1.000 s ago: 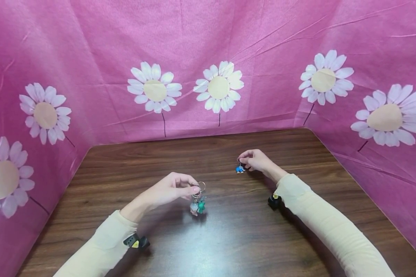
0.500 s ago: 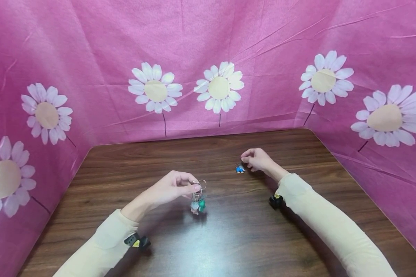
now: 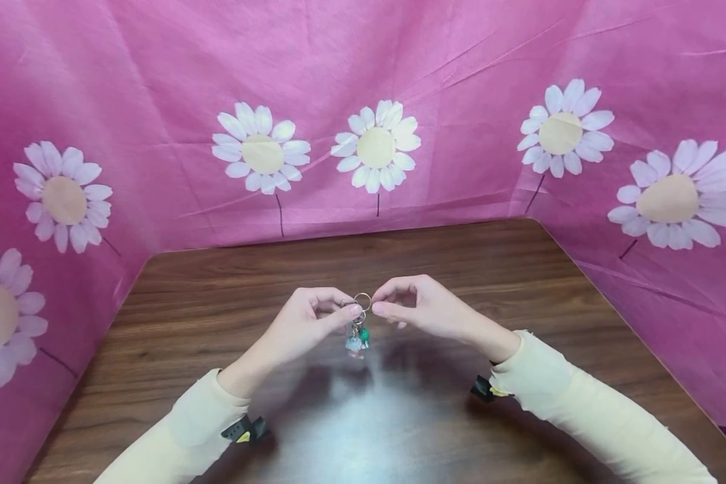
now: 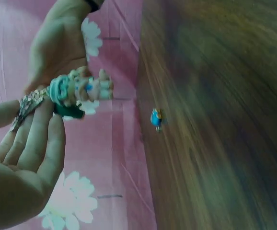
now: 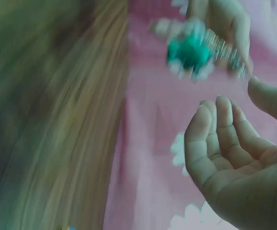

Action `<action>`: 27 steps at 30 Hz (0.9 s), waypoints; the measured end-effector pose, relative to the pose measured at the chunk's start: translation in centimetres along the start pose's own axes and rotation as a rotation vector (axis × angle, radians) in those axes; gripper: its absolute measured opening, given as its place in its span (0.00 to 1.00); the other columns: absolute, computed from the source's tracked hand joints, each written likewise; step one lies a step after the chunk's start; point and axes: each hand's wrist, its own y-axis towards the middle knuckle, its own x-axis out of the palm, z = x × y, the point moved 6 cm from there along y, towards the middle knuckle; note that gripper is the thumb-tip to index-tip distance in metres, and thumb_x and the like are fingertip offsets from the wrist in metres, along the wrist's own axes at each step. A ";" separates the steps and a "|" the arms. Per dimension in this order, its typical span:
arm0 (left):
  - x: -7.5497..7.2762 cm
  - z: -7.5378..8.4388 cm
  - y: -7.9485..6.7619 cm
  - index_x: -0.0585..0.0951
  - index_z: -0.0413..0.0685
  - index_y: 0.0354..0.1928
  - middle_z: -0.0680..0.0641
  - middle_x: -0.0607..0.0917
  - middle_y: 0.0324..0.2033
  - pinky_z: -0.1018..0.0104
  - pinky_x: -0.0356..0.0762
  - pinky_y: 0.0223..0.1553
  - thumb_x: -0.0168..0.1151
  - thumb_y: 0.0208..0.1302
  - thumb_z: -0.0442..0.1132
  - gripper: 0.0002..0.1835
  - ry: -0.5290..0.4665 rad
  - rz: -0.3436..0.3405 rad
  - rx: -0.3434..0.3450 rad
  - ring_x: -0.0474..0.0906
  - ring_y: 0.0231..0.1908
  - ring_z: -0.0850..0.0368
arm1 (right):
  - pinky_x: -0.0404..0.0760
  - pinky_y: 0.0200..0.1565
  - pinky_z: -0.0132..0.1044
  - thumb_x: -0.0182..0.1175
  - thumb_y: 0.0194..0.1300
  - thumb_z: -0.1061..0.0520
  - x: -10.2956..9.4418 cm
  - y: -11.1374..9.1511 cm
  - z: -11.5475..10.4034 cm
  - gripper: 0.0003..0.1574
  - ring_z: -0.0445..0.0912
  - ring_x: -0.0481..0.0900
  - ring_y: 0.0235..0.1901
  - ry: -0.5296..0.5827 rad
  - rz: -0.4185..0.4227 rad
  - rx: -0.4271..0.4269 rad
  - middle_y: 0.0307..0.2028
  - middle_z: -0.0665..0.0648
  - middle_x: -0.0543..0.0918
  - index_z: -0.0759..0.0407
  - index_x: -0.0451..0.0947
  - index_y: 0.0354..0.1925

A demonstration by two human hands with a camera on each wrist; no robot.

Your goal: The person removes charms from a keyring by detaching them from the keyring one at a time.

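My left hand [image 3: 299, 329] holds a bunch of keychains by their metal rings, and the charms dangle below its fingers. One charm is a green figure [image 3: 364, 335]. Beside it hangs a pale figure with a mint-coloured top [image 4: 71, 89]. A bare key ring [image 3: 363, 302] stands up above the bunch. From the other side, the thumb and index finger of my right hand [image 3: 438, 312] meet at that ring's right edge. A small blue figure keychain [image 4: 156, 119] lies on the table; in the head view my right hand hides it.
The brown wooden table [image 3: 218, 282] stretches under both arms. A pink cloth [image 3: 460, 54] with white daisies hangs along its back and sides. Black wrist cameras are strapped to both sleeves [image 3: 202, 417].
My right hand let go of the blue keychain, left it on the table, and moved left and nearer to the key ring. My left hand rose slightly with the bunch.
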 end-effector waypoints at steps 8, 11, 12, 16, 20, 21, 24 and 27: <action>0.8 1.1 -0.9 0.88 0.47 0.43 0.52 0.89 0.30 0.63 0.85 0.39 0.68 0.69 0.41 0.07 0.117 -0.032 0.079 0.88 0.35 0.46 | 0.87 0.33 0.48 0.63 0.72 0.57 1.6 -0.9 -1.8 0.08 0.57 0.82 0.30 0.169 -0.058 -0.020 0.33 0.67 0.84 0.61 0.85 0.44; 0.8 1.3 -1.1 0.88 0.46 0.45 0.52 0.90 0.34 0.62 0.85 0.44 0.66 0.70 0.41 0.08 0.120 -0.079 0.083 0.87 0.39 0.53 | 0.87 0.33 0.50 0.63 0.73 0.58 1.6 -0.9 -2.1 0.08 0.59 0.82 0.31 0.198 -0.072 -0.018 0.32 0.65 0.84 0.62 0.84 0.44; 0.7 1.4 -1.1 0.88 0.45 0.46 0.52 0.90 0.36 0.61 0.85 0.46 0.65 0.71 0.40 0.08 0.106 -0.091 0.082 0.87 0.40 0.55 | 0.87 0.33 0.49 0.63 0.73 0.58 1.5 -0.9 -2.1 0.08 0.59 0.82 0.31 0.203 -0.073 -0.016 0.32 0.64 0.84 0.62 0.84 0.44; 0.5 1.6 -1.1 0.87 0.42 0.48 0.49 0.90 0.41 0.58 0.84 0.50 0.64 0.72 0.36 0.09 0.045 -0.101 0.106 0.86 0.45 0.54 | 0.87 0.33 0.47 0.62 0.73 0.59 1.4 -0.9 -2.1 0.08 0.53 0.83 0.31 0.220 -0.083 -0.018 0.34 0.64 0.85 0.63 0.84 0.45; 0.3 2.0 -0.9 0.87 0.41 0.49 0.48 0.89 0.41 0.57 0.85 0.49 0.65 0.70 0.34 0.09 0.023 -0.082 0.138 0.86 0.43 0.52 | 0.87 0.34 0.47 0.61 0.74 0.58 1.6 -0.8 -2.1 0.08 0.56 0.83 0.32 0.208 -0.121 -0.033 0.35 0.67 0.84 0.62 0.83 0.45; 0.3 2.0 -0.9 0.87 0.41 0.48 0.48 0.89 0.40 0.57 0.85 0.48 0.66 0.69 0.33 0.08 0.027 -0.082 0.140 0.86 0.42 0.51 | 0.87 0.34 0.47 0.61 0.74 0.57 1.6 -0.8 -2.0 0.08 0.58 0.82 0.32 0.200 -0.132 -0.036 0.34 0.67 0.83 0.61 0.83 0.45; 0.3 2.1 -0.9 0.87 0.42 0.45 0.49 0.89 0.37 0.59 0.85 0.45 0.67 0.68 0.33 0.07 0.054 -0.097 0.122 0.86 0.38 0.52 | 0.87 0.35 0.47 0.61 0.74 0.56 1.8 -0.8 -2.0 0.08 0.64 0.81 0.33 0.183 -0.156 -0.043 0.33 0.67 0.83 0.60 0.83 0.44; 0.5 2.1 -0.8 0.87 0.40 0.44 0.47 0.89 0.36 0.57 0.86 0.44 0.67 0.68 0.34 0.06 0.044 -0.141 0.080 0.87 0.37 0.52 | 0.87 0.35 0.47 0.61 0.74 0.56 1.9 -0.8 -2.0 0.07 0.63 0.81 0.31 0.178 -0.165 -0.042 0.33 0.66 0.83 0.59 0.83 0.43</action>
